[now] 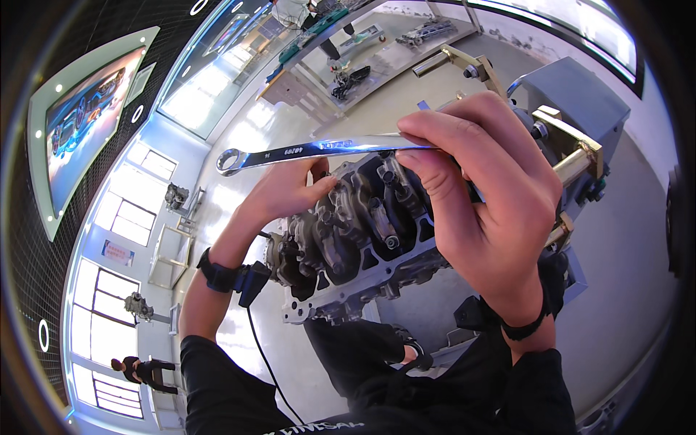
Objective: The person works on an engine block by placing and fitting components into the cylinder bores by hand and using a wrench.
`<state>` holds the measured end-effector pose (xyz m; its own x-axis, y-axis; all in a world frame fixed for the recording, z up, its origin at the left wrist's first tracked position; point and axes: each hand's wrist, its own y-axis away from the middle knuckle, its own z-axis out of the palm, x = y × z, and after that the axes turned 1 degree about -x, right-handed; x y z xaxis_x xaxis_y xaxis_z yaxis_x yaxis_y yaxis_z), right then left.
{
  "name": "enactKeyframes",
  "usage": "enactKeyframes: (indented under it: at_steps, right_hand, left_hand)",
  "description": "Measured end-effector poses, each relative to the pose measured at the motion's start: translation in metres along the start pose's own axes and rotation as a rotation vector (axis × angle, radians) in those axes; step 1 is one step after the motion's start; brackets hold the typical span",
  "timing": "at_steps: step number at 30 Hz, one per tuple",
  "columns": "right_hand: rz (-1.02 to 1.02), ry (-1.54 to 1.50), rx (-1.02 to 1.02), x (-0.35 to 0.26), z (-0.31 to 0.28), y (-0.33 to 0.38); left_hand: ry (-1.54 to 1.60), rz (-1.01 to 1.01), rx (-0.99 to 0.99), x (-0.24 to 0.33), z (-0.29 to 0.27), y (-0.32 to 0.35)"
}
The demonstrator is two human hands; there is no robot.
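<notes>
1. My right hand pinched a chrome ring wrench by its end, held level above the engine block.
2. My left hand rested open-fingered on the block's top edge, gripping nothing.

Your right hand fills the middle of the view, raised close to your face, back of the hand toward you. Its fingers curl in toward nine o'clock and the thumb presses against the fingertips in a tight pinch. The forearm drops toward five o'clock, with a dark band at the wrist. Your left hand sits farther off, toward nine o'clock of the right, fingers bent and pointing to three o'clock. Its forearm runs down to seven o'clock, a black strap around the wrist.
</notes>
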<state>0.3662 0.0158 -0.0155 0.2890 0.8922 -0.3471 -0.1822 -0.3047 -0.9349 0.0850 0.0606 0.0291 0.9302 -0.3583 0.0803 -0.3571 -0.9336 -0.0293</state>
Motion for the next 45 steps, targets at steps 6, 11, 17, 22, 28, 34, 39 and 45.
enactKeyframes:
  at_steps: [6, 11, 17, 22, 28, 34, 39, 45]
  right_hand:
    - [0.002, 0.004, 0.002, 0.000, 0.001, 0.000]
    - [-0.008, 0.016, -0.003, 0.003, 0.000, 0.000]
    - [-0.003, 0.004, 0.012, 0.001, 0.001, 0.000]
    - [0.011, -0.002, 0.006, 0.000, 0.001, 0.000]
    - [0.010, 0.002, 0.003, -0.002, 0.001, 0.000]
    - [0.024, 0.007, 0.005, -0.001, -0.001, 0.001]
    - [0.009, 0.004, 0.009, -0.001, 0.000, 0.001]
    - [0.016, 0.014, 0.008, -0.001, 0.000, 0.001]
  left_hand:
    - [-0.037, 0.017, 0.058, -0.004, 0.001, -0.002]
    - [0.010, -0.202, -0.138, 0.001, -0.003, -0.008]
    - [-0.011, -0.097, -0.129, -0.010, -0.007, -0.005]
    - [0.232, -0.013, 0.098, -0.006, 0.005, -0.002]
    - [0.111, -0.138, 0.001, -0.020, 0.002, -0.001]
    - [0.080, -0.191, -0.098, -0.010, -0.002, -0.001]
    - [0.180, -0.009, 0.074, -0.006, 0.005, 0.002]
    - [0.101, -0.310, -0.037, -0.009, -0.002, -0.002]
